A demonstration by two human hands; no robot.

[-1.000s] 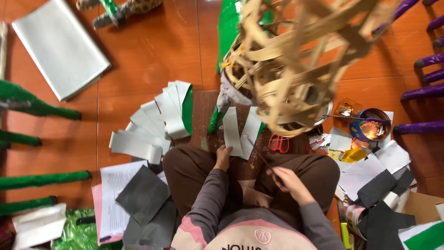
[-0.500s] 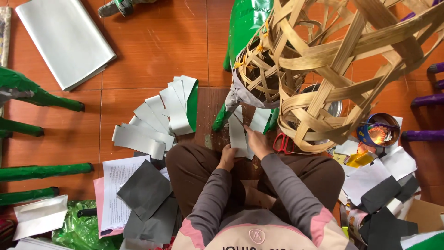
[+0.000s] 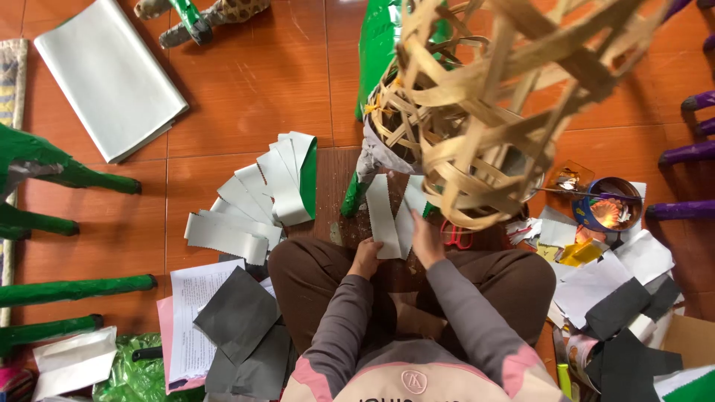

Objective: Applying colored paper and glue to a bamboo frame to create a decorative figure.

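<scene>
I sit cross-legged on the floor with a brown board [image 3: 333, 195] in front of my knees. My left hand [image 3: 365, 260] pinches the near end of a white paper strip [image 3: 381, 212] lying on the board. My right hand [image 3: 426, 242] grips the near end of a second white strip [image 3: 409, 212] beside it. Both strips run toward a woven bamboo frame [image 3: 477, 112], partly wrapped in green and white paper, which rises right behind them. The frame hides the far ends of the strips.
A fan of white and green strips [image 3: 257, 201] lies left of the board. Red scissors [image 3: 456, 235] and a blue bowl [image 3: 607, 205] are on the right among paper scraps. Grey sheets [image 3: 238, 316] lie by my left knee. Green painted legs [image 3: 71, 179] stand at the left.
My right hand has come up from my lap to the strips on the board. My left hand stayed at its strip. The bamboo frame has shifted in view.
</scene>
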